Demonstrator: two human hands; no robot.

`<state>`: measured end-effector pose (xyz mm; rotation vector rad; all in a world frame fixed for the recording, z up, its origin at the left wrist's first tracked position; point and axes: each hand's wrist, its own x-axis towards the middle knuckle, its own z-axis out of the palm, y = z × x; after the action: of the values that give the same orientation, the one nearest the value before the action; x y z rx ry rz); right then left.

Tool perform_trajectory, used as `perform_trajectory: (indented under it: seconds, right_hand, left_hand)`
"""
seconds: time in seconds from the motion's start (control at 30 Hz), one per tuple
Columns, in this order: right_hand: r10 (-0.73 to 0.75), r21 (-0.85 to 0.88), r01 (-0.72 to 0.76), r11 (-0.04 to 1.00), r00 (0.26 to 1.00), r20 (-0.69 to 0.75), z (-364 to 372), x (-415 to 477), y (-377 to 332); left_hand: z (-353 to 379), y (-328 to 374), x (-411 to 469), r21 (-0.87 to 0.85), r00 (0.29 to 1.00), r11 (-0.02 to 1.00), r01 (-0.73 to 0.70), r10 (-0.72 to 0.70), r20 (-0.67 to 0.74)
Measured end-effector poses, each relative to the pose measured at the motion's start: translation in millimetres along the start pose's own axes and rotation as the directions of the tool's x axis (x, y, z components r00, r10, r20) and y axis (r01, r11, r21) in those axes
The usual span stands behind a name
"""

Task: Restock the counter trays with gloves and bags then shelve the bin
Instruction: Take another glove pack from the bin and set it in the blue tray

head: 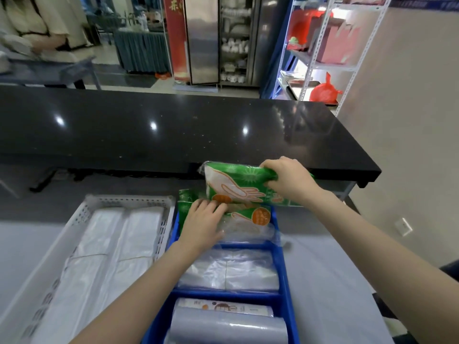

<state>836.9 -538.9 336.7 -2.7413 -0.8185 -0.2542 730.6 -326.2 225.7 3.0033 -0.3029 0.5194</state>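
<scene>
Head view showed the right hand gripping a green glove packet by its right end, fingers curled over the top edge and thumb beneath. The packet hung tilted just above the far compartment of a blue divided tray on the grey bench. The left hand lay flat on more green packets stacked in that far compartment, its fingers straight, close together and pressing down. The middle compartment held clear plastic bags; the near one held rolls of bags. Just left of the blue tray, touching it, sat a white perforated tray filled with folded white bags. Beyond both ran a glossy black stone top – and at far right a metal shelf unit carried a red bag.
</scene>
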Motion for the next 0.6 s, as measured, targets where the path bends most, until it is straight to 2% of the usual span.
perform_trajectory:
  seconds: [0.13,0.27,0.37,0.5,0.6]
  right_hand:
    - [-0.06,0.005,0.06,0.998,0.989,0.135,17.6,5.1,-16.2]
    - [-0.07,0.035,0.062,0.997,0.953,0.294,46.0,7.3,-29.1]
    - [-0.054,0.09,0.025,0.996,0.94,0.337,60.9,14.5,-33.9]
    - [-0.053,0.284,-0.054,0.957,0.933,0.357,71.4,28.1,-37.8]
    - [-0.073,0.303,-0.055,0.951,0.915,0.397,80.3,30.9,-38.4]
  left_hand:
    - [-4.8,4.4,-3.3,-0.014,0.998,1.0,-0.015,0.016,0.068]
    - [-12.6,3.2,1.8,-0.119,0.994,0.992,0.05,-0.038,0.101]
    - [-15.5,2.3,5.9,-0.145,0.995,0.988,0.06,-0.047,0.086]
    - [-17.2,-4.6,13.0,-0.164,0.997,0.986,0.036,-0.025,0.07]
    - [-15.4,-10.4,17.1,-0.193,0.995,0.981,0.03,-0.012,0.094]
